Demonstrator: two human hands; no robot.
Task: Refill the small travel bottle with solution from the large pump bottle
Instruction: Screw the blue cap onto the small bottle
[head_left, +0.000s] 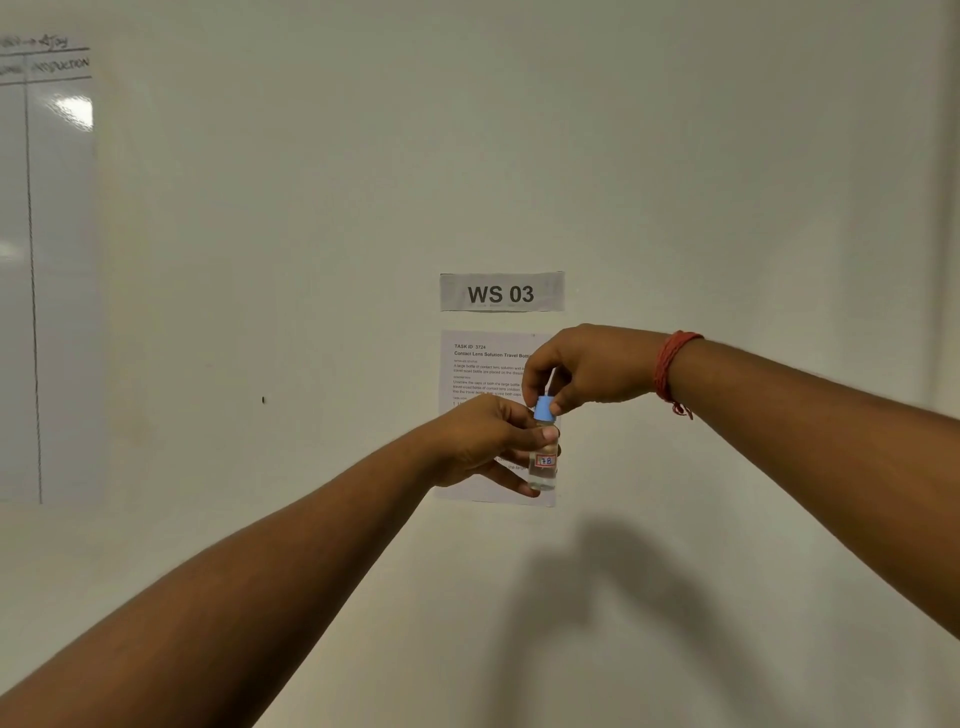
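Note:
A small clear travel bottle (544, 467) with a red-bordered label is held upright in the air in front of the wall. My left hand (488, 441) grips its body from the left. Its light blue cap (544, 408) sits on top, and the fingers of my right hand (587, 371) are closed around that cap from above. Some clear liquid shows in the lower part of the bottle. The large pump bottle is not in view.
A pale wall fills the view. A "WS 03" sign (502, 292) and a printed task sheet (483, 364) hang behind my hands. A whiteboard (47, 260) is at the far left. A red thread band (670, 366) circles my right wrist.

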